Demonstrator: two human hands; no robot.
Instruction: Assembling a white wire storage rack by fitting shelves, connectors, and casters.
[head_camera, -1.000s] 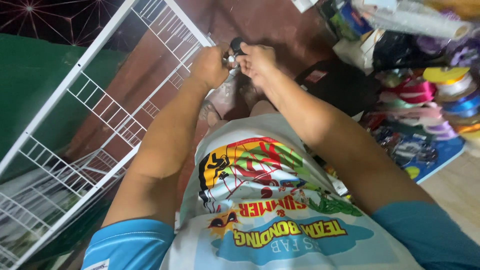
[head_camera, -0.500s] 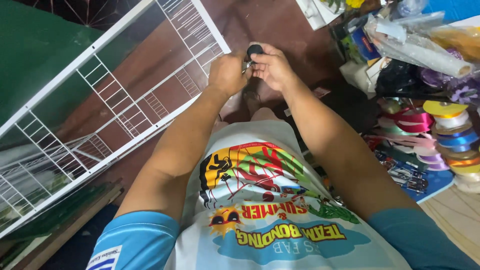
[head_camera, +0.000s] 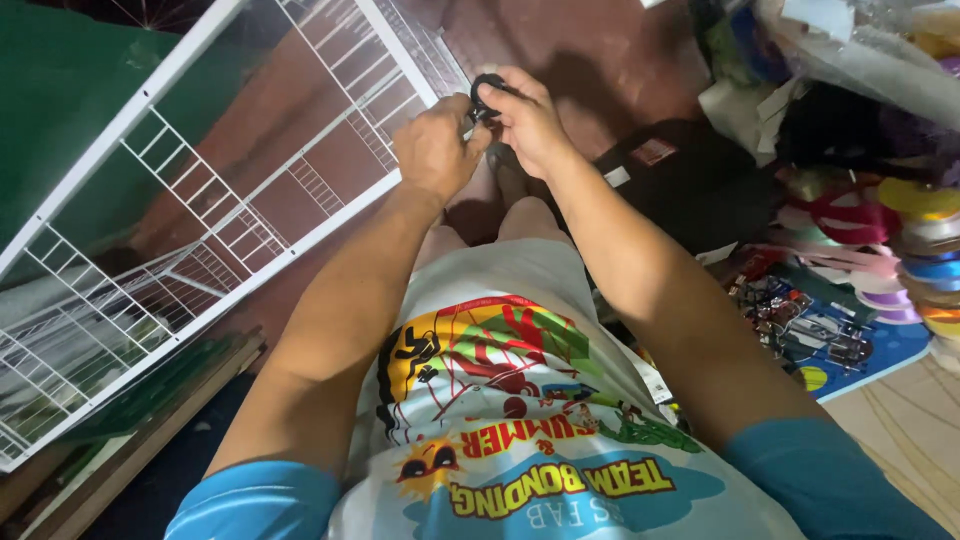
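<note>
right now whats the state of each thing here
left hand: closed in a fist beside the small black part
right hand: fingers pinching the small black part
small black part: held up between both hands
white wire rack: lying tilted, its corner by the hands
ribbon spools: piled at the right

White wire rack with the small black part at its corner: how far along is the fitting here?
Done: the white wire rack is laid out as one welded frame on the floor. In hand: left hand and right hand both pinch a small black round part at the rack's corner. Left: whether it is seated cannot be told; the fingers hide the joint.
</note>
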